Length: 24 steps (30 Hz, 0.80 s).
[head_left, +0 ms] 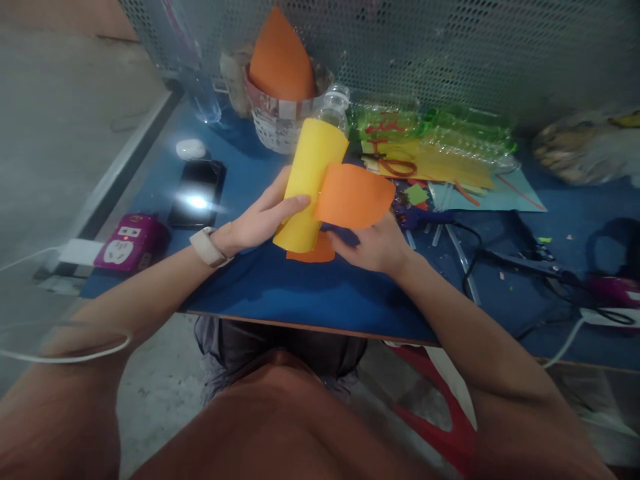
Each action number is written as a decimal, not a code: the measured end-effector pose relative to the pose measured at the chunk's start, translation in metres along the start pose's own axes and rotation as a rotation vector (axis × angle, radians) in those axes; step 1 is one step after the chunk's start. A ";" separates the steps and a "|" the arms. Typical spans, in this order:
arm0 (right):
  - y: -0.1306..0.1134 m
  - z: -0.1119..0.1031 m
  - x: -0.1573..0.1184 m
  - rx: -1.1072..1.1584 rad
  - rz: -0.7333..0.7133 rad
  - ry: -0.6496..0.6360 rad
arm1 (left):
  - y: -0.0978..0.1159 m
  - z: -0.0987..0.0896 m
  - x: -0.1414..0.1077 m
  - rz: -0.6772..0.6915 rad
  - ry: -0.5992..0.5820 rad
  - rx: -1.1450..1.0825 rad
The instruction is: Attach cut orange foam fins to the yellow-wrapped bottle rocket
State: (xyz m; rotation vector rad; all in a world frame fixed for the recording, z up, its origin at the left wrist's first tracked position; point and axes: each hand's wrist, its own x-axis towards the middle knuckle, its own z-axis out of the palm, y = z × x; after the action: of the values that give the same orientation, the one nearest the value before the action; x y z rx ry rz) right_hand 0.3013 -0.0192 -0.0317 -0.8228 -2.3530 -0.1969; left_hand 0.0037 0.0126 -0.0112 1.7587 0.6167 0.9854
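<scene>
A pale watch with a light band (211,247) circles the left wrist. Dark grey, wrinkled bottoms (235,347) cover the lap.

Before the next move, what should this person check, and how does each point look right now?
1. Left hand has hold of the yellow roll: ok.
2. Right hand grips the curved orange piece: cannot tell, the piece partly hides it.
3. Orange piece firmly fixed to the roll: cannot tell.
4. Right hand well away from the corded blue tool: not ok, it lies close by.
5. Phone out from under both hands: ok.
</scene>
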 end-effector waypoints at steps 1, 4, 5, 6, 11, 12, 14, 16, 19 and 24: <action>-0.001 0.000 0.001 0.004 -0.009 0.004 | 0.000 0.000 0.000 0.015 0.006 0.025; -0.003 -0.002 0.006 0.014 -0.018 0.014 | 0.001 -0.001 0.000 0.053 0.019 0.077; -0.003 -0.002 0.007 0.016 -0.019 0.019 | 0.002 -0.002 0.000 0.060 0.024 0.084; -0.003 -0.002 0.007 0.016 -0.023 0.030 | 0.003 -0.002 0.001 0.065 0.030 0.088; -0.007 -0.009 0.013 0.008 -0.041 0.120 | 0.009 -0.001 0.000 0.069 0.018 0.110; -0.008 -0.011 0.015 0.014 -0.021 0.124 | 0.010 0.000 0.000 0.057 0.006 0.105; -0.011 -0.014 0.019 0.035 0.018 0.123 | 0.011 0.001 -0.001 0.021 -0.016 0.077; -0.013 -0.015 0.022 0.054 0.051 0.113 | 0.012 0.001 -0.002 -0.011 -0.021 0.047; -0.012 -0.014 0.021 0.062 0.072 0.089 | 0.011 0.000 -0.002 -0.031 -0.007 0.028; -0.007 -0.014 0.018 0.051 0.081 0.022 | 0.010 -0.001 -0.002 -0.023 0.024 0.042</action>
State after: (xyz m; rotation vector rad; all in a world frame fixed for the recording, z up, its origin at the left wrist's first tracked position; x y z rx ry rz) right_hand 0.2934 -0.0198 -0.0096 -0.8843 -2.2903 -0.1108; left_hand 0.0018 0.0079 -0.0027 1.7747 0.6762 0.9857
